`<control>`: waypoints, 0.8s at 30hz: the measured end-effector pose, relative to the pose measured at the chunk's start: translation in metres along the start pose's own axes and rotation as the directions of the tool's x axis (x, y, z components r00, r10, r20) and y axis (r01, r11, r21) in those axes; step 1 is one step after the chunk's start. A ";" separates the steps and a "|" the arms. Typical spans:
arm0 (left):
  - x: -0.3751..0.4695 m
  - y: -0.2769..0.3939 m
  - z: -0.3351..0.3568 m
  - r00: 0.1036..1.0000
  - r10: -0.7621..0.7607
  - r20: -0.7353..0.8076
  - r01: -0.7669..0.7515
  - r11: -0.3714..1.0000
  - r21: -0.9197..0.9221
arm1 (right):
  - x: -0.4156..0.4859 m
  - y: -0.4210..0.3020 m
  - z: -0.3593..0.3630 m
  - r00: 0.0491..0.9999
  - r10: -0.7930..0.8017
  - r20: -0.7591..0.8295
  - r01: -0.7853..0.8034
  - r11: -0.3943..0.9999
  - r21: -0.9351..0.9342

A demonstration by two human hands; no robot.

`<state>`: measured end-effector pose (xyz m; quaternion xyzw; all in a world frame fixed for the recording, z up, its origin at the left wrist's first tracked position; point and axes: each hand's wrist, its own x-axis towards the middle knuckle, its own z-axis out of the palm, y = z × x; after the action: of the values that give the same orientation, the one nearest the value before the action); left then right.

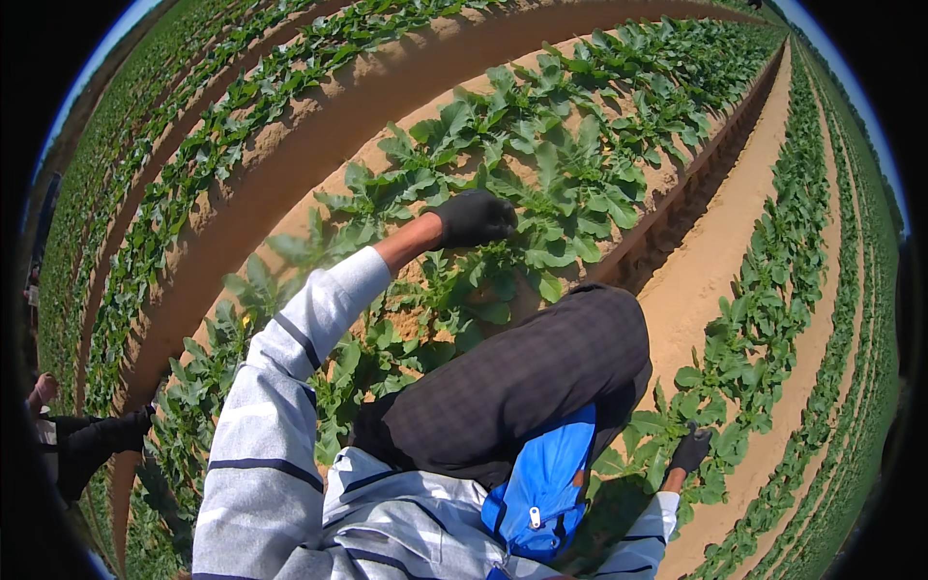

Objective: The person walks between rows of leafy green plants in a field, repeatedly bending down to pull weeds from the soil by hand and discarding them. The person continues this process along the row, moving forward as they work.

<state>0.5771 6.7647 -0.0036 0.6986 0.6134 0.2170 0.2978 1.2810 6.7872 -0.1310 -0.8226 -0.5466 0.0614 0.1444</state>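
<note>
My left hand, in a black glove, is held curled over the leafy green plants of the raised bed in front of me. Its fingers look bent in, and I cannot tell whether anything is inside them. On the right, low in the view, my right hand, also black-gloved, is among the leaves of the neighbouring row; its fingers are small and partly lost against the foliage. A blue zipped pouch hangs at my waist, beside my bent knee in dark checked trousers.
A sandy furrow with a steep shaded edge runs between the bed and the right-hand row. Another furrow curves along the left, with more planted rows beyond. At the far left edge, another person's dark-clothed leg and a hand show.
</note>
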 end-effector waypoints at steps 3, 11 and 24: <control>-0.054 -0.014 0.003 0.982 -0.183 -0.047 0.174 0.973 -0.148 | 0.000 -0.001 -0.002 1.000 -0.020 0.002 0.020 0.999 0.048; -0.291 -0.047 -0.046 0.735 -0.678 -0.016 0.627 0.688 -0.365 | 0.007 0.006 -0.001 0.995 -0.085 0.045 0.082 0.995 0.054; -0.429 -0.005 0.022 0.745 -0.627 0.228 0.656 0.750 -0.084 | 0.010 0.010 0.000 0.997 -0.061 0.053 0.059 0.997 0.041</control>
<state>0.5227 6.3383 0.0034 0.4354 0.7666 0.0830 0.4647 1.2938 6.7924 -0.1335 -0.8007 -0.5736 0.0902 0.1474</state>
